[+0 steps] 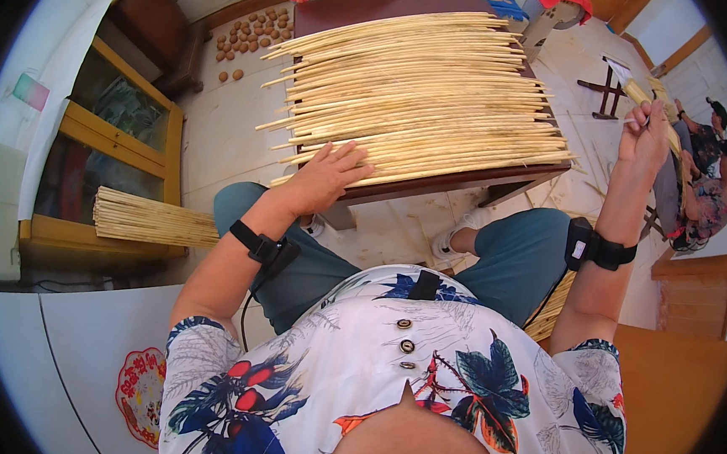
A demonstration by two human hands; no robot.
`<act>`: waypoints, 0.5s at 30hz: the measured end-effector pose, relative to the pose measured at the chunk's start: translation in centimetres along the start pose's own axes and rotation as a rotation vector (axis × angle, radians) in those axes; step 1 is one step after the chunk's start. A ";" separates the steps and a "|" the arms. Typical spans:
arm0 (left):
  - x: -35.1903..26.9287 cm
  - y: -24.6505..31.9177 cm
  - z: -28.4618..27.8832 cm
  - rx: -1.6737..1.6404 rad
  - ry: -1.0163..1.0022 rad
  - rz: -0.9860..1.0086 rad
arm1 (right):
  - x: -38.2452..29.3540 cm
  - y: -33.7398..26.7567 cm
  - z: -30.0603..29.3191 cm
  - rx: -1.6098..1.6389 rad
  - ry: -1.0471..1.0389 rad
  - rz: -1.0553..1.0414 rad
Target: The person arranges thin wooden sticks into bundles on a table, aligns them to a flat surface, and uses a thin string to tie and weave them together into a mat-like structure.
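Many long, pale plant stalks (404,91) lie side by side in a wide layer over a dark red wooden table (379,6). Their ends are uneven and stick out past the table on the left. My left hand (335,174) rests flat on the nearest stalks at their left end, fingers spread. Raised off to the right of the table, my right hand (645,133) has its fingers curled around a thin white object (633,121), too small to identify. Each of my forearms wears a black strapped device.
A stalk bundle (155,219) juts out left of my knee, beside a glass-fronted wooden cabinet (117,127). Round brown objects (257,30) dot the floor at the far left. Two people (707,188) sit at right near a folding stool (604,89). Loose stalks litter the floor.
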State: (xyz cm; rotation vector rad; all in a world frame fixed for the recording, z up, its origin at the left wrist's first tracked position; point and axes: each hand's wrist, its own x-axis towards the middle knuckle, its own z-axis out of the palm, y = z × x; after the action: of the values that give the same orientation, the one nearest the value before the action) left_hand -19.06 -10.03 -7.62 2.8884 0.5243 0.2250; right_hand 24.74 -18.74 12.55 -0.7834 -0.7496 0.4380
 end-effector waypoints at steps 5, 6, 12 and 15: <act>-0.2 0.3 -1.0 -0.034 -0.068 -0.073 | 1.7 3.3 1.5 0.012 -0.059 -0.038; 0.1 0.4 -1.5 -0.036 -0.069 -0.068 | 1.8 4.3 1.6 0.030 -0.050 -0.013; 0.7 -2.6 -2.9 -0.516 0.071 -0.193 | -1.0 11.6 5.9 0.001 0.026 0.125; 2.7 -5.4 -3.5 -0.264 0.209 -0.292 | -2.0 14.0 6.1 -0.070 0.001 0.163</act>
State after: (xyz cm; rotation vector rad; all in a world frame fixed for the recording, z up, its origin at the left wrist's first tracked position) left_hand -18.98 -3.51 -5.16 2.5089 0.8718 0.5106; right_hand 17.73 -8.13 3.89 -0.9146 -0.7053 0.5600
